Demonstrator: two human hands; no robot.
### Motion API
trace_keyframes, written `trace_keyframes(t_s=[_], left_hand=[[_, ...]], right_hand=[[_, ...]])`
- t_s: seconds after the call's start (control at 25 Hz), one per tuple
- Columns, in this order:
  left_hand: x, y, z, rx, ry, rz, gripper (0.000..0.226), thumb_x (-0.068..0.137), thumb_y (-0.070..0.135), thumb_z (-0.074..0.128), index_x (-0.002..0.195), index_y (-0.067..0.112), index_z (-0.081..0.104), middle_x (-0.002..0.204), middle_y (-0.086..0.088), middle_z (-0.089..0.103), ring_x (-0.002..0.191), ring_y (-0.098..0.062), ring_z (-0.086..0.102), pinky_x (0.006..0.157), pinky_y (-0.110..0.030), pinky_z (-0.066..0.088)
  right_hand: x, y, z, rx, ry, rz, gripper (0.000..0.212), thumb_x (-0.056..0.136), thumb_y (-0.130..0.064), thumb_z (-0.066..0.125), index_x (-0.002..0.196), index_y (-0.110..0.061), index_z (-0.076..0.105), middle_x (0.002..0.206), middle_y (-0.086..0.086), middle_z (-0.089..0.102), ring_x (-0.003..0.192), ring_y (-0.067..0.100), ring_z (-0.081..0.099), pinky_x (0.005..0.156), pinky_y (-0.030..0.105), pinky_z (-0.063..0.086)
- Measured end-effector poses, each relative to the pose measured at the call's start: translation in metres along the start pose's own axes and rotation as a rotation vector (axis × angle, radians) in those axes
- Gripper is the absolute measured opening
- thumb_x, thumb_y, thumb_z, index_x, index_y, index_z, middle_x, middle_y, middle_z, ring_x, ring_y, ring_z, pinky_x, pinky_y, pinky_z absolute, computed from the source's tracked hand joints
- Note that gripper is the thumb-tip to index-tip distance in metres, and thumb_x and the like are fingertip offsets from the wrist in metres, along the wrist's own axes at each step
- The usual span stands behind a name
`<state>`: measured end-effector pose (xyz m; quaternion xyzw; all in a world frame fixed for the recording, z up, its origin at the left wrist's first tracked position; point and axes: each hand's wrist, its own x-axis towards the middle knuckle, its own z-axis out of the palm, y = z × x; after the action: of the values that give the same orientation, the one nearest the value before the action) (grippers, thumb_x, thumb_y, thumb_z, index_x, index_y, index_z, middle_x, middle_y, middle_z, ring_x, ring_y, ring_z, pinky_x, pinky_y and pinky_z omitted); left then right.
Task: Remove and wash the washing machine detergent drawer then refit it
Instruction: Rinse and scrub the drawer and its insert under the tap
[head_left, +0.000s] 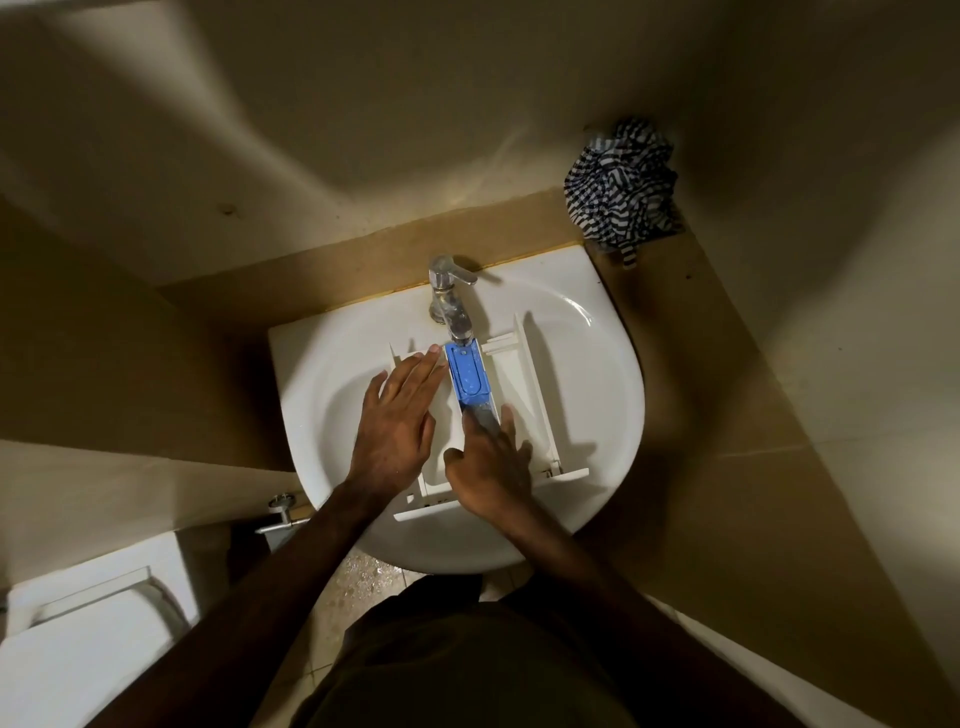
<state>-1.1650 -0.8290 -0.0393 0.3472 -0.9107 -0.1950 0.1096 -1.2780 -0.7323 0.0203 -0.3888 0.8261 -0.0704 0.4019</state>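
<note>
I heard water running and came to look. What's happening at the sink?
A person is washing a white detergent drawer that lies in the white sink, under the tap. The left hand rests flat on the drawer's left side, fingers straight. The right hand reaches its fingers into the middle channel, just below the blue insert. A striped cloth sits on the counter behind the sink.

The basin (582, 332) looks like glossy white ceramic, smooth, with bright highlights on its rim. The tap (451, 296) is shiny metal, dulled and spotted near its base. The drawer (540, 395) is matt white plastic with a smooth blue plastic insert (469, 374), wet and faintly glossy. The striped rag (621, 189) is soft crumpled cloth. The ledge (691, 332) appears matt tan, slightly rough.
</note>
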Motion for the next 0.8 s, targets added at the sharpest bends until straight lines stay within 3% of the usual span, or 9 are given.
trace_keyframes(t_s=[0.24,0.32,0.4,0.52,0.64,0.8], left_hand=[[-0.002,0.000,-0.002,0.013,0.002,0.006,0.071,0.090,0.016,0.042,0.161,0.020,0.036,0.171,0.000,0.029,0.157,-0.023,0.027,0.124,-0.054,0.028],[-0.002,-0.002,-0.002,0.007,-0.002,0.012,0.072,0.090,0.018,0.039,0.162,0.020,0.035,0.172,0.001,0.028,0.157,-0.022,0.026,0.124,-0.054,0.028],[-0.002,-0.002,-0.002,0.005,-0.011,0.002,0.073,0.089,0.018,0.040,0.162,0.021,0.033,0.172,0.002,0.026,0.158,-0.022,0.025,0.124,-0.054,0.028],[-0.003,0.000,-0.003,-0.003,-0.023,-0.003,0.075,0.089,0.014,0.046,0.162,0.021,0.033,0.173,0.001,0.026,0.158,-0.022,0.024,0.123,-0.056,0.028],[-0.002,0.002,-0.007,0.004,-0.020,-0.004,0.074,0.088,0.012,0.047,0.161,0.019,0.037,0.171,-0.001,0.030,0.157,-0.025,0.028,0.123,-0.058,0.029],[-0.001,0.006,-0.013,0.005,-0.028,-0.019,0.070,0.089,0.015,0.044,0.159,0.016,0.042,0.169,-0.004,0.035,0.155,-0.029,0.033,0.122,-0.061,0.029]], right_hand=[[-0.021,0.011,-0.003,-0.206,-0.064,0.008,0.061,0.102,-0.045,0.047,0.156,-0.018,0.038,0.165,0.011,0.034,0.156,0.034,0.018,0.126,0.062,0.008],[-0.019,0.004,-0.003,-0.124,-0.038,0.035,0.059,0.101,-0.046,0.048,0.151,-0.014,0.043,0.162,0.012,0.038,0.155,0.034,0.021,0.125,0.060,0.014],[-0.012,-0.013,-0.002,0.017,0.076,0.052,0.063,0.103,-0.047,0.048,0.154,-0.010,0.039,0.164,0.011,0.037,0.156,0.035,0.021,0.126,0.055,0.020],[-0.009,-0.027,0.007,0.101,0.192,0.066,0.068,0.106,-0.049,0.043,0.161,-0.011,0.027,0.168,0.010,0.031,0.159,0.036,0.012,0.128,0.052,0.016],[-0.010,-0.011,0.010,-0.090,0.104,0.033,0.062,0.108,-0.046,0.039,0.161,-0.016,0.028,0.171,0.010,0.025,0.160,0.034,0.008,0.126,0.057,0.016],[-0.023,0.013,0.005,-0.263,0.007,-0.039,0.057,0.107,-0.049,0.035,0.150,-0.014,0.044,0.161,0.016,0.042,0.156,0.034,0.020,0.123,0.061,0.011]])
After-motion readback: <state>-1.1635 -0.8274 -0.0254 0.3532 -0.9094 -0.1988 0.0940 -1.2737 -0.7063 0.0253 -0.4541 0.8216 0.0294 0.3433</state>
